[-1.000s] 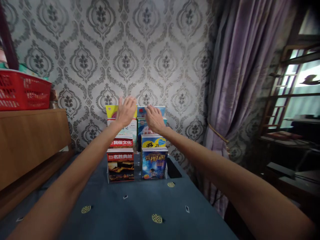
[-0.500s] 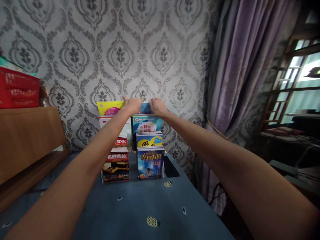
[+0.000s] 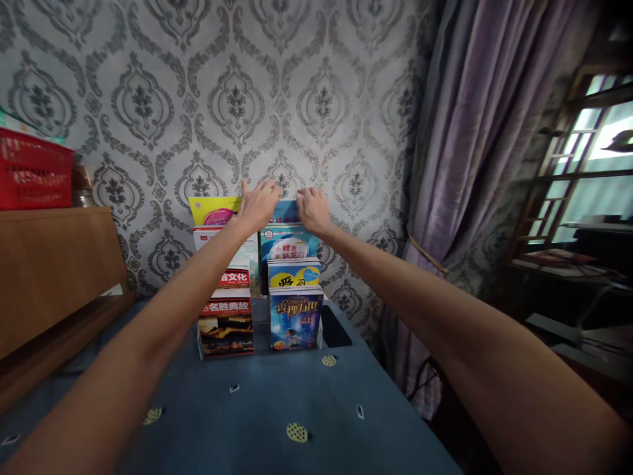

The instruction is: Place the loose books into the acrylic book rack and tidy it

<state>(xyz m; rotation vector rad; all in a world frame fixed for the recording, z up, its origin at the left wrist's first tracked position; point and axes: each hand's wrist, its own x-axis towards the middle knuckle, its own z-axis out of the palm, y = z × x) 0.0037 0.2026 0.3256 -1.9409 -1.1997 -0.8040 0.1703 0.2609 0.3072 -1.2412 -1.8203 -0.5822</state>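
At the back of a stepped book rack, a blue book (image 3: 287, 211) stands upright, partly covered by both hands. My left hand (image 3: 260, 206) is at its upper left corner, with one finger sticking up and the others loosely bent above the edge. My right hand (image 3: 313, 208) has its fingers curled over the upper right corner. In front stand a teal book (image 3: 289, 245), a yellow and blue book (image 3: 294, 274) and a dark blue book (image 3: 295, 320). Beside them are a yellow book (image 3: 212, 210), a white one (image 3: 205, 239) and red-titled books (image 3: 226, 323), partly behind my left forearm.
The rack stands on a blue patterned cloth (image 3: 247, 422) against a wallpapered wall. A black flat object (image 3: 336, 328) lies right of it. At left, a red basket (image 3: 34, 173) sits on a wooden cabinet (image 3: 59, 264). A purple curtain (image 3: 459, 132) hangs at right.
My left hand has risen slightly, and its fingers have lifted at the blue book's corner. My right hand stays at the other corner. The view has shifted a little.
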